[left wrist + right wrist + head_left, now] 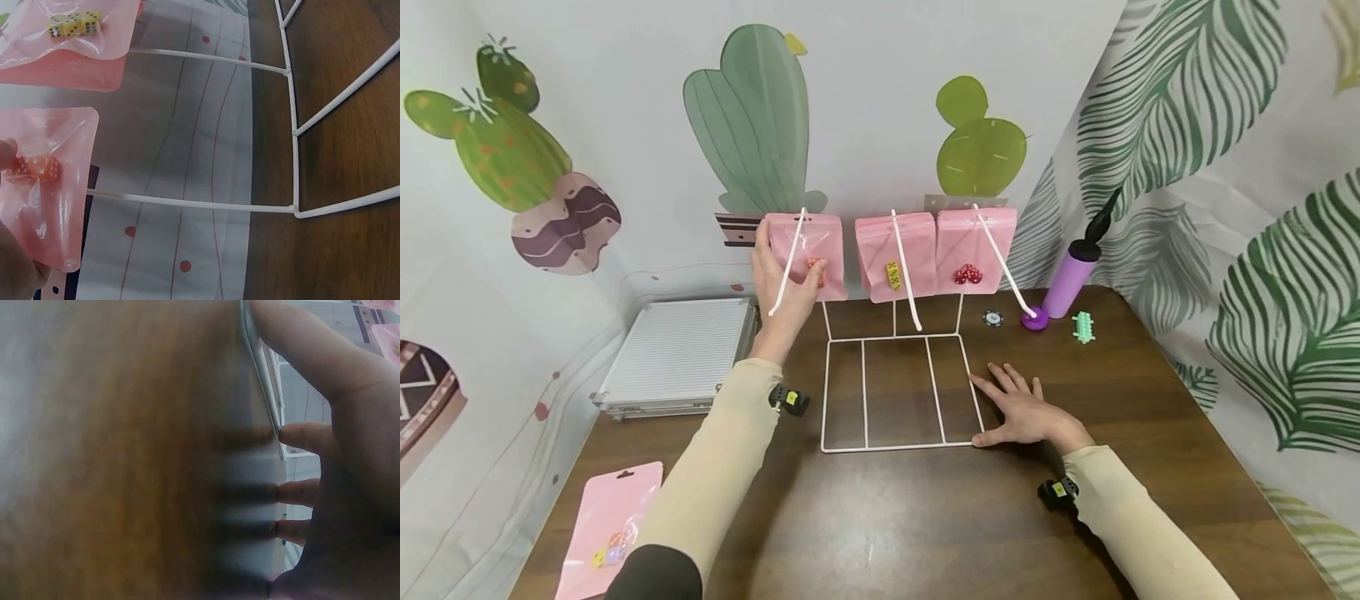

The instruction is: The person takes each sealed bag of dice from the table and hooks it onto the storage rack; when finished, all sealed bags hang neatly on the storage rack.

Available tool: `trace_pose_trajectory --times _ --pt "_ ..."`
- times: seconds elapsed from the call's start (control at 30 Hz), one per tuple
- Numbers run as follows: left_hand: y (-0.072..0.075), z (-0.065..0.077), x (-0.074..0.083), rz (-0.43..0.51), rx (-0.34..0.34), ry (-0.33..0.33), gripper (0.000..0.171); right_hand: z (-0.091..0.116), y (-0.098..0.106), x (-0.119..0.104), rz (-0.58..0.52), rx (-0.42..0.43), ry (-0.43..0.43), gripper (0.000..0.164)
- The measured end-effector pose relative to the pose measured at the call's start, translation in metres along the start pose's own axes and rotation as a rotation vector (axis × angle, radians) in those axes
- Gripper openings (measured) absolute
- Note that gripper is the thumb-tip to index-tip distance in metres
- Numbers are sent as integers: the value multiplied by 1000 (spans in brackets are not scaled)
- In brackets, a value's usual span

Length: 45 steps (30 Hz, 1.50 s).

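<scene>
On the left prong of a white wire display rack hangs a pink zip pouch with orange dice in it. My left hand pinches this pouch at its left side, thumb in front near the dice. The fingers behind it are partly hidden. A middle pink pouch holds yellow dice, and a right pink pouch holds dark red dice; both hang from the other prongs. My right hand, fingers spread, rests on the table against the right front corner of the rack's base.
Left of the rack lies a silver ribbed case. Another pink pouch with coloured dice lies at the table's left front. Behind my right hand are a poker chip, a purple ring, a purple hand pump and a mint-green toy.
</scene>
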<state>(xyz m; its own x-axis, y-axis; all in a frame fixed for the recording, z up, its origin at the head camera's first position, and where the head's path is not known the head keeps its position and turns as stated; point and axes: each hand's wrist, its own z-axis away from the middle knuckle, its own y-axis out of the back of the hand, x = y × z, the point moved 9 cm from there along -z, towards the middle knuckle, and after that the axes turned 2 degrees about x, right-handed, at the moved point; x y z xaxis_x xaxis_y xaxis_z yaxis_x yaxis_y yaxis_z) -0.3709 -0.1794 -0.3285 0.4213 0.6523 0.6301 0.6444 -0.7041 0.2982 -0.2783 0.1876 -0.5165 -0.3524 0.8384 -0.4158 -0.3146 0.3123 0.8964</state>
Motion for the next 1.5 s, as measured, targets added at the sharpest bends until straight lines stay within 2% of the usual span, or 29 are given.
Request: trace_pose_trajectory --times 0.2,0.4,0.53,0.73,0.9,1.13,1.3,1.5 --pt "2 2 3 -16 18 -18 101 -2 0 1 18 -1 0 111" --pt "6 7 6 -44 31 -49 110 -2 -2 3 15 -8 -2 112" --pt "7 10 3 -53 7 -24 112 -1 -2 2 10 -8 -5 111" --pt "15 13 4 -70 -64 -29 110 -1 -3 3 10 -5 -7 111" --pt "32 18 4 -85 -170 26 109 -2 -2 1 16 -1 -1 111" --pt "67 30 10 -70 -205 4 108 -1 1 1 10 -4 -6 111" --pt "89 46 10 -83 -264 29 109 -2 0 1 19 -3 -8 111" --pt "113 72 8 -129 -338 14 109 -2 -1 0 21 1 -4 112"
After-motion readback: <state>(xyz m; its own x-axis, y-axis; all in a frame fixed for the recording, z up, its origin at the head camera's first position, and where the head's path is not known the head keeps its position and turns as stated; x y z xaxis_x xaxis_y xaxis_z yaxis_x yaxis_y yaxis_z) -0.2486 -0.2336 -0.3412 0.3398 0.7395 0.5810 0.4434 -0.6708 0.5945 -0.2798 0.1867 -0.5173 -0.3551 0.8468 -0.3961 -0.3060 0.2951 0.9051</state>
